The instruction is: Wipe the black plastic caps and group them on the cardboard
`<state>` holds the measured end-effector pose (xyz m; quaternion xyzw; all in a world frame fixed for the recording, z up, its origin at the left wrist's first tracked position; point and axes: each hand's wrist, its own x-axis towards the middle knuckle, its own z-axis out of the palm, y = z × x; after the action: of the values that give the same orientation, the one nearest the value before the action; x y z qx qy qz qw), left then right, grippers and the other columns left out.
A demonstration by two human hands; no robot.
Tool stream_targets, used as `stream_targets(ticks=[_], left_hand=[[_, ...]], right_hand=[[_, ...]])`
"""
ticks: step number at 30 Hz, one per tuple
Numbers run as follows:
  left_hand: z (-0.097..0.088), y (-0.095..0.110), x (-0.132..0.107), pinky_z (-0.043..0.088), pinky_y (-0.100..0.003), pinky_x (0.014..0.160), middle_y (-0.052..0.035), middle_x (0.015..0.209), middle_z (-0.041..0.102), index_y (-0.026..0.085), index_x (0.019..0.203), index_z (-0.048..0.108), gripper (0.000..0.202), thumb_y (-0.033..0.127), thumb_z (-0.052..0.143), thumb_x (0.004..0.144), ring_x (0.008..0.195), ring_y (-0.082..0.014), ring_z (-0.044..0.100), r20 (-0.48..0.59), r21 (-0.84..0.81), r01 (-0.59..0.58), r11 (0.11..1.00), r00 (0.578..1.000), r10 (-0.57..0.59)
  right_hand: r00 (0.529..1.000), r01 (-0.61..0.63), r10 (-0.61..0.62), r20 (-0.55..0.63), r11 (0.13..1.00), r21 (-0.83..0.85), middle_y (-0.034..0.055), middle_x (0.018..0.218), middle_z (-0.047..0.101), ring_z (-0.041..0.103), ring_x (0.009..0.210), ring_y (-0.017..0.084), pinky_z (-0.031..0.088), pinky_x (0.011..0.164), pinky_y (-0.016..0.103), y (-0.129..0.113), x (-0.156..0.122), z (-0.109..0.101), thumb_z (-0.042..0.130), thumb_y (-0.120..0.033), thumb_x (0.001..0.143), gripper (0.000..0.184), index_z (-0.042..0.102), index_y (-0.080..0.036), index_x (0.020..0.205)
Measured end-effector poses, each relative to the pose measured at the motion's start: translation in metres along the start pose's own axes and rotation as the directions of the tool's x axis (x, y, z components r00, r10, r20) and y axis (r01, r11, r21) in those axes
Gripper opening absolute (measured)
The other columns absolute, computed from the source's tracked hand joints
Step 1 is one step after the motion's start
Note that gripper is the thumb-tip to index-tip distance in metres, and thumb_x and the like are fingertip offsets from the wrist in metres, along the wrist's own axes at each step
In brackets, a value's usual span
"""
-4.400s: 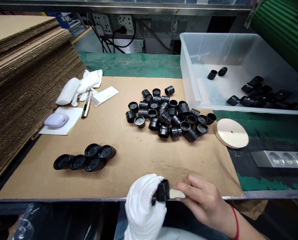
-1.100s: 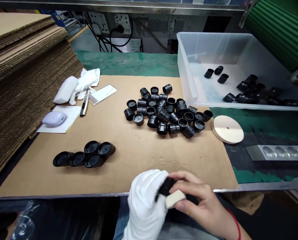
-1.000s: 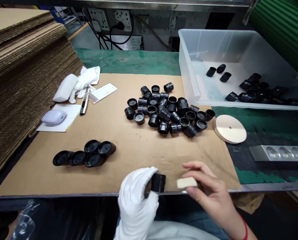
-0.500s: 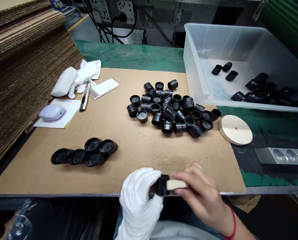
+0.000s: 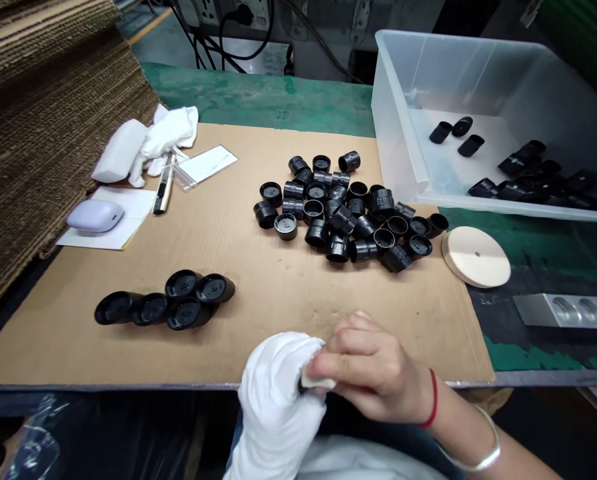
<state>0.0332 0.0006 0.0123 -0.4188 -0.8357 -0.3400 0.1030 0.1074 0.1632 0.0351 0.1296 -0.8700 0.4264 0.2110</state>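
Take the clock from the person's hands, twelve being straight ahead. At its centre, by the near edge of the tan cardboard sheet [image 5: 418,340], the left hand [image 5: 281,393], in a white cloth glove, is curled round a black plastic piece [image 5: 302,389], of which barely a sliver shows. The bare right hand [image 5: 368,370] pinches a pale cream block [image 5: 319,383] between thumb and fingers, right up against the glove. I can't make out whether the block meets the piece's rim or goes inside it. I'd judge the step in hand to be working the block over that piece; it seems to call for a steady gloved hold and light, even pressure from the block.

At ten o'clock, five round black plastic caps [image 5: 188,312] stand grouped, recessed faces up. Between two and three lies a silvery metal bar with round recesses [image 5: 538,310]; at two, a flat cream disc with a small centre hole [image 5: 475,257]. Just past twelve sprawls a loose heap of black plastic caps [image 5: 338,248], some upright, some on their sides. Farthest off, between one and two, a translucent plastic bin [image 5: 393,120] holds more black pieces [image 5: 471,145].
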Motion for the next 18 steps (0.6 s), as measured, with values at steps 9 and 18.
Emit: stream_targets(ticks=[9, 18], left_hand=[[-0.0040, -0.0023, -0.0009, 0.055, -0.036, 0.073, -0.0049, 0.081, 0.069, 0.018, 0.092, 0.059, 0.014, 0.024, 0.053, 0.081, 0.079, -0.0175, 0.065, 0.030, 0.002, -0.066, 0.998, 0.997, 0.066], [-0.0033, -0.0027, -0.0002, 0.054, -0.034, 0.073, -0.0050, 0.083, 0.069, 0.017, 0.092, 0.059, 0.013, 0.022, 0.055, 0.080, 0.081, -0.0175, 0.065, 0.036, 0.031, -0.086, 0.996, 0.996, 0.085]], right_hand=[[0.999, -0.012, 0.010, 0.039, 0.998, 0.057, 0.0035, 0.073, 0.060, 0.052, 0.069, 0.015, 0.043, 0.068, 0.032, 0.0054, 0.0022, -0.0026, 0.053, -0.023, 0.090, 0.014, 0.063, -0.017, 0.099], [0.998, -0.034, 0.034, 0.057, 0.999, 0.001, 0.0026, 0.071, 0.058, 0.050, 0.068, 0.015, 0.041, 0.068, 0.031, 0.0031, 0.0061, 0.0006, 0.053, -0.024, 0.090, 0.015, 0.064, -0.017, 0.097]])
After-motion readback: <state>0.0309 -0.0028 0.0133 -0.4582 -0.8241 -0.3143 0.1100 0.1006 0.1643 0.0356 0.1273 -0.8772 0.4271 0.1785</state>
